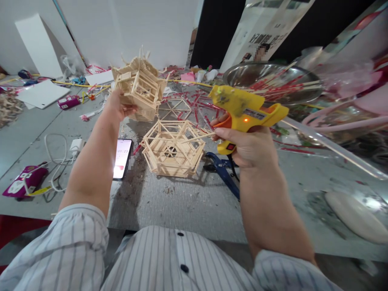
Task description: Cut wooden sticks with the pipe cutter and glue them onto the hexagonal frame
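My left hand [117, 106] is raised over the table and grips a small house-like model of wooden sticks [140, 85] from its left side. My right hand [247, 143] is wrapped round the handle of a yellow hot glue gun [246, 108], whose orange light glows and whose nozzle points left. A thin wooden stick [197, 137] is pinched in the same hand. On the grey table [188, 202] below lies a hexagonal frame of wooden sticks [170, 148], between both hands.
A lit phone [122, 157] lies left of the frame; blue-handled pliers [222, 169] lie to its right. A steel bowl [269, 79] with red and wooden sticks stands at back right. White charger cable [59, 155], purple power strips [22, 182] and scattered red sticks [194, 101] surround them.
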A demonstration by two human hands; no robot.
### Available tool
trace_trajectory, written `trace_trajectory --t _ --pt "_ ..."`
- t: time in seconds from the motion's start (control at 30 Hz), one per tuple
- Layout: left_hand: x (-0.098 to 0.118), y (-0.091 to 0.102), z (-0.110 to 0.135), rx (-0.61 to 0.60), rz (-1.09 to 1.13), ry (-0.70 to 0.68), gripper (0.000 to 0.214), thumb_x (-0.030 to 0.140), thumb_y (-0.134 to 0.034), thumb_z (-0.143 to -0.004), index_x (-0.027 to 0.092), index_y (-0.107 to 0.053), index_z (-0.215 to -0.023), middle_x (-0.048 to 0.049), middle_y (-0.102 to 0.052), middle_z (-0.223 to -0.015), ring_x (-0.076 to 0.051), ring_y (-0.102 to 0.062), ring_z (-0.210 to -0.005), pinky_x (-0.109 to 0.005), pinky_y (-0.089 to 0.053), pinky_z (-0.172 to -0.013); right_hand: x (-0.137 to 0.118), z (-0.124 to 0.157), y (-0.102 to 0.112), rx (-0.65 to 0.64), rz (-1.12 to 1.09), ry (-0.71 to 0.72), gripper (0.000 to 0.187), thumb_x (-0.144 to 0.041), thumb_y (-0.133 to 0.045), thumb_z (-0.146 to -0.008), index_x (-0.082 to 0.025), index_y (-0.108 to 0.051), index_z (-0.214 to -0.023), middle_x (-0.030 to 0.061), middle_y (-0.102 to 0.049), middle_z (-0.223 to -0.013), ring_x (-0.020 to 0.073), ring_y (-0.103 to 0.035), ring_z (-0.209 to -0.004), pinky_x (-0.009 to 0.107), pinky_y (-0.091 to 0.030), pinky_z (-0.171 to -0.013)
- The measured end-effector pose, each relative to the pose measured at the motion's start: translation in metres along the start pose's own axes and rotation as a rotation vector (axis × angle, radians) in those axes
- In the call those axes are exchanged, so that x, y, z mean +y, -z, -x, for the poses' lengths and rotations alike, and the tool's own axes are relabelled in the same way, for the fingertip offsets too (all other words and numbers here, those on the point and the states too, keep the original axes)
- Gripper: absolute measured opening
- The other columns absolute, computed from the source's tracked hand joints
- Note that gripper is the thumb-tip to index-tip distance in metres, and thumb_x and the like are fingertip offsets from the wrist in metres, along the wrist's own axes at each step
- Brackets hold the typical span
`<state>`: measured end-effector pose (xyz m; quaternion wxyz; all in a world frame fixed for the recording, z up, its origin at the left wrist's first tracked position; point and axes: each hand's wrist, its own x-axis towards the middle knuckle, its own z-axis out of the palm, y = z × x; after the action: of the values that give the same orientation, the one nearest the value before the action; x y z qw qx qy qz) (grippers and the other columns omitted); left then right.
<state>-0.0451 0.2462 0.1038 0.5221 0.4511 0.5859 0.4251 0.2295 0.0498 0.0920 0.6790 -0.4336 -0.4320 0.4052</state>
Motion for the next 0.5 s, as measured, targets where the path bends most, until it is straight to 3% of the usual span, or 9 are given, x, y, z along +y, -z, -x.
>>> trace_trajectory --t 0.2,0.37,0.5 --pt "0.014 0.007 0.006 0.059 -0.002 0.046 0.046 0.036 -0.052 -0.080 0.009 -0.055 -0.118 -0.0009 -0.064 -0.062 -0.016 -0.060 -0.074 -0.030 -0.049 -0.070 0.003 -0.003 0.002 -0.028 -0.005 0.015 0.019 -0.016 -0.075 -0.050 -0.020 -0.061 -0.063 -0.0021 -0.066 -0.069 0.0101 -0.055 -0.055 0.025 -0.045 -0.053" --pt "0.025 0.004 0.013 0.086 -0.190 0.043 0.041 0.030 -0.048 -0.085 0.001 -0.056 -0.111 -0.0033 -0.059 -0.054 -0.018 -0.062 -0.071 -0.030 -0.049 -0.068 0.005 -0.004 0.005 -0.045 0.030 0.028 0.017 -0.018 -0.075 -0.054 -0.025 -0.062 -0.063 -0.0018 -0.066 -0.071 0.0127 -0.055 -0.057 0.028 -0.047 -0.052" --pt "0.029 0.005 0.018 0.054 -0.324 0.010 0.036 0.028 -0.043 -0.088 -0.002 -0.054 -0.105 -0.0059 -0.060 -0.064 -0.016 -0.063 -0.071 -0.029 -0.051 -0.071 0.006 -0.005 0.005 -0.056 0.026 0.039 0.018 -0.017 -0.075 -0.055 -0.025 -0.062 -0.063 -0.0020 -0.066 -0.072 0.0123 -0.055 -0.058 0.027 -0.047 -0.053"
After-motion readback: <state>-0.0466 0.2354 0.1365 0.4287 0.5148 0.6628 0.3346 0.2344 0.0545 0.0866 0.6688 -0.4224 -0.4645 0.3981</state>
